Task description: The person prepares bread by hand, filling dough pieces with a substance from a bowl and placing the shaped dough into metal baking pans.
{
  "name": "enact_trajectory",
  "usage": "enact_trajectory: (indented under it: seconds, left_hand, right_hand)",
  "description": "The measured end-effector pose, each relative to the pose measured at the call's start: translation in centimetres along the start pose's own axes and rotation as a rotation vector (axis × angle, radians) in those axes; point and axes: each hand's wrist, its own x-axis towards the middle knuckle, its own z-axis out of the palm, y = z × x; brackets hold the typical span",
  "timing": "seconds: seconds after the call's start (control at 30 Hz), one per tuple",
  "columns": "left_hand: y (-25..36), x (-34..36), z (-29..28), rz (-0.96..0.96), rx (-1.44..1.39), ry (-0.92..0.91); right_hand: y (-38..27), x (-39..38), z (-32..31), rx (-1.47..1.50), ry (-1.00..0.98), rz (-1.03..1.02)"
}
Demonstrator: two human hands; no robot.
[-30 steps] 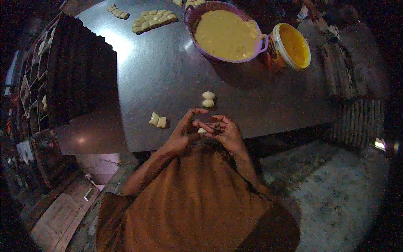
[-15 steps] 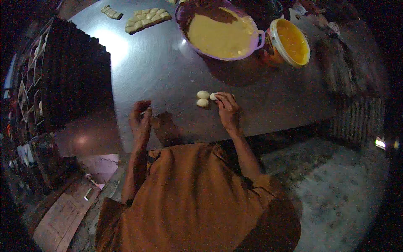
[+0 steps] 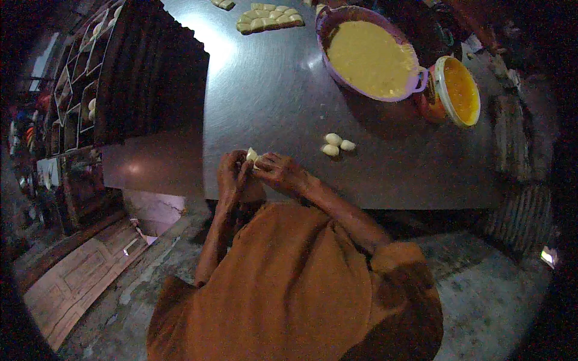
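Note:
A pale piece of dough [image 3: 251, 155] is held between my two hands near the table's front left. My left hand [image 3: 231, 174] is closed around its left side, and the fingers of my right hand [image 3: 280, 172] pinch it from the right. Part of the dough is hidden by the fingers. To the right, three smooth dough balls [image 3: 330, 150] sit in a small cluster on the metal table [image 3: 271, 108], apart from both hands.
At the back right a purple handled basin [image 3: 420, 78] holds a pale yellow mass. Beside it, a tilted bucket [image 3: 443, 90] contains something orange-yellow. A block of joined dough pieces [image 3: 271, 19] lies at the far edge. Dark stacked trays or racks [image 3: 150, 90] stand left.
My right hand has left the third dough ball beside the other two and moved left to meet my left hand. Both hands now hold another dough piece. The view has shifted left.

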Motion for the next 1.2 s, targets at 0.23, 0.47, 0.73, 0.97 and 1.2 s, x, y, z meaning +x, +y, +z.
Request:
enact_trajectory:
  seconds: [0.23, 0.47, 0.73, 0.97, 1.2]
  left_hand:
    - [-1.0, -0.2, 0.8, -0.084, -0.115, 0.022]
    - [1.3, 0.6, -1.0, -0.145, -0.134, -0.190]
    - [17.4, 1.3, 2.7, 0.208, -0.037, -0.074]
    - [23.9, 1.6, 9.9, 0.894, 0.045, -0.006]
    - [23.9, 1.4, 13.9, 1.019, -0.074, -0.167]
  right_hand:
    - [1.0, -0.5, -3.1, 0.534, -0.336, 0.449]
    - [-2.1, -7.0, -15.0, 1.630, 0.126, 1.034]
    - [-4.6, -6.9, -13.8, 1.381, 0.349, 0.995]
    - [-3.4, -9.0, -15.6, 1.049, 0.375, 0.986]
    - [-2.0, -11.3, -17.8, 1.155, 0.397, 1.071]
